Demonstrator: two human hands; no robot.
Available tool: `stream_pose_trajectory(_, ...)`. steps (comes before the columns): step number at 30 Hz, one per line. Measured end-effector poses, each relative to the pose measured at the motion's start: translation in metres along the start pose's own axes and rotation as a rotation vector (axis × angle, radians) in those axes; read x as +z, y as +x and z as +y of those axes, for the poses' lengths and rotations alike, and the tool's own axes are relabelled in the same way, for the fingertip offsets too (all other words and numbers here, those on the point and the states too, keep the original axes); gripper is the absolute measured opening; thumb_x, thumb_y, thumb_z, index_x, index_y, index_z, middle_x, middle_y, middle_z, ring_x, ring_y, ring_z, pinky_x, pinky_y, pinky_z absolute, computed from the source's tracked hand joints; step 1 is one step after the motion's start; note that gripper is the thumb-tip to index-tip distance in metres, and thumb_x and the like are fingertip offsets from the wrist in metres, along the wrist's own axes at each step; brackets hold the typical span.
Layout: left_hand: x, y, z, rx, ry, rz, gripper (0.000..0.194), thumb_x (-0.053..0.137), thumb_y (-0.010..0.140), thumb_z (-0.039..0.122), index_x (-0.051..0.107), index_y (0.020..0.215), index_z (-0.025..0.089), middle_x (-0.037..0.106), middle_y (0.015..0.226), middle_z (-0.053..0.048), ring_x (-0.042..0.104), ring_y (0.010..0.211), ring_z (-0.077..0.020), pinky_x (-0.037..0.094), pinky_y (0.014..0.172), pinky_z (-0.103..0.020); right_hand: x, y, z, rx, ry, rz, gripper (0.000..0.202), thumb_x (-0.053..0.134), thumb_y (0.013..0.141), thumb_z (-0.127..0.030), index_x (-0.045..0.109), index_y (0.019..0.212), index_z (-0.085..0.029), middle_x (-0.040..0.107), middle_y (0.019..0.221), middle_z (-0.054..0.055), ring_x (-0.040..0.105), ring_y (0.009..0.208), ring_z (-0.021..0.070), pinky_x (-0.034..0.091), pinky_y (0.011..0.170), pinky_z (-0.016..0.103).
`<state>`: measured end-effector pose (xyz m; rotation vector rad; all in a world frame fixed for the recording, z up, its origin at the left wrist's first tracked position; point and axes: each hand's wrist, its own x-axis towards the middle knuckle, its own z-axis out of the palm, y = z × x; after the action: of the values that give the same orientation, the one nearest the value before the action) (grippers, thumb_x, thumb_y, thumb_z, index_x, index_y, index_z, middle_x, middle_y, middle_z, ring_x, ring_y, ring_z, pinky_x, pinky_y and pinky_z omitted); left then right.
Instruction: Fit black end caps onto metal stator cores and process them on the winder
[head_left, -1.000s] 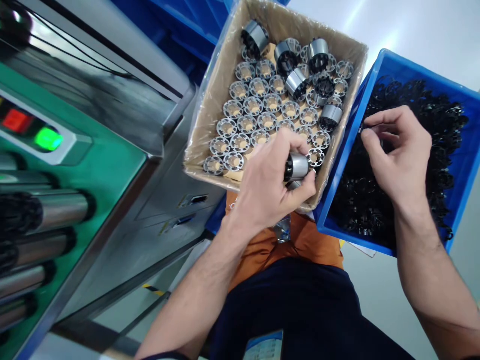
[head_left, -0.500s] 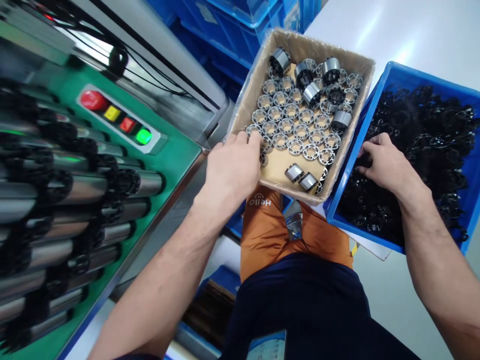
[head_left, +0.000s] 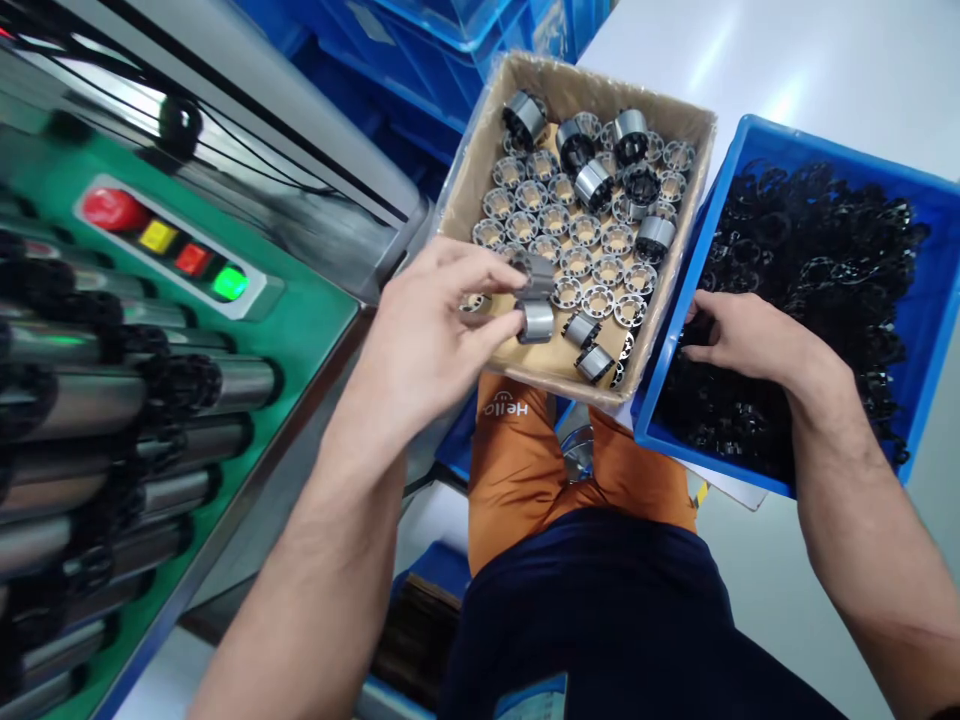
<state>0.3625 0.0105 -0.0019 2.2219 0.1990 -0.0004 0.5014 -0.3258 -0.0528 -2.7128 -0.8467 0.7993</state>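
Note:
My left hand [head_left: 427, 335] is over the near left part of a plastic-lined cardboard box [head_left: 510, 365]. Its thumb and fingers are closed on a silver slotted metal core [head_left: 536, 322], with a second core [head_left: 534, 275] at the fingertips just above it. Rows of similar ring-shaped cores [head_left: 585, 230] stand on the box floor. Several cores with black end pieces [head_left: 592, 185] lie on and beside them. My right hand [head_left: 750, 335] reaches into a blue bin [head_left: 739, 150] of black plastic parts [head_left: 832, 270]. Its fingers are curled at the bin's left side; what they pinch is lost against the dark pile.
To the left, a green machine top [head_left: 300, 330] carries rows of metal cylinders with black ends [head_left: 240, 385] and a button panel [head_left: 180, 250] with a lit green button. Stacked blue crates [head_left: 420, 60] stand behind the box. A white table [head_left: 675, 60] extends beyond the bin.
My left hand has risen from the box's left side and now shows metal cores at its fingertips. My right hand stays in the bin. The view has shifted slightly.

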Motion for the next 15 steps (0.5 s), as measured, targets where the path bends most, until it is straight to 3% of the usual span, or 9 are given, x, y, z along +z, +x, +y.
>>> stream_pose_trajectory(4, 0.031, 0.012, 0.009, -0.241, -0.703, -0.038, 0.035, 0.091, 0.086, 0.031, 0.068, 0.113, 0.029, 0.081, 0.148, -0.006, 0.082, 0.132, -0.0327, 0.072, 0.090, -0.042, -0.006, -0.006, -0.006, 0.045, -0.069, -0.044, 0.048, 0.097, 0.091, -0.033, 0.081, 0.135, -0.027, 0.090, 0.126, 0.007, 0.086, 0.106, 0.0312, 0.060, 0.087, 0.038)
stream_pose_trajectory(7, 0.053, 0.021, 0.025, -0.306, -0.935, -0.089, 0.035, 0.079, 0.089, 0.029, 0.071, 0.123, 0.027, 0.081, 0.154, -0.010, 0.081, 0.140, -0.0345, 0.073, 0.086, -0.039, -0.009, -0.012, -0.007, 0.128, -0.100, -0.095, 0.066, 0.107, 0.081, -0.037, 0.080, 0.141, -0.028, 0.091, 0.123, 0.006, 0.087, 0.103, 0.0313, 0.058, 0.082, 0.036)
stream_pose_trajectory(9, 0.066, 0.026, 0.032, -0.294, -0.974, -0.106, 0.032, 0.070, 0.102, 0.044, 0.072, 0.127, 0.024, 0.082, 0.152, -0.014, 0.081, 0.141, -0.0380, 0.072, 0.084, -0.041, -0.012, -0.015, -0.006, 0.117, -0.066, -0.105, 0.053, 0.100, 0.087, -0.028, 0.082, 0.137, -0.029, 0.092, 0.112, 0.002, 0.086, 0.097, 0.0274, 0.056, 0.081, 0.034)
stream_pose_trajectory(12, 0.084, 0.029, 0.033, -0.220, -0.876, -0.110, 0.051, 0.052, 0.116, 0.069, 0.072, 0.131, 0.025, 0.083, 0.144, -0.017, 0.084, 0.133, -0.0399, 0.070, 0.076, -0.042, -0.015, -0.017, -0.004, 0.052, 0.018, -0.057, 0.027, 0.081, 0.099, -0.016, 0.085, 0.121, -0.030, 0.089, 0.093, -0.004, 0.083, 0.083, 0.0211, 0.054, 0.078, 0.033)
stream_pose_trajectory(15, 0.097, 0.028, 0.025, -0.115, -0.713, -0.121, 0.061, 0.039, 0.120, 0.079, 0.070, 0.132, 0.028, 0.084, 0.136, -0.016, 0.088, 0.118, -0.0369, 0.064, 0.065, -0.039, -0.015, -0.017, -0.003, 0.009, 0.084, -0.022, 0.011, 0.090, 0.096, -0.023, 0.086, 0.105, -0.029, 0.089, 0.095, -0.003, 0.083, 0.082, 0.0216, 0.057, 0.080, 0.034)
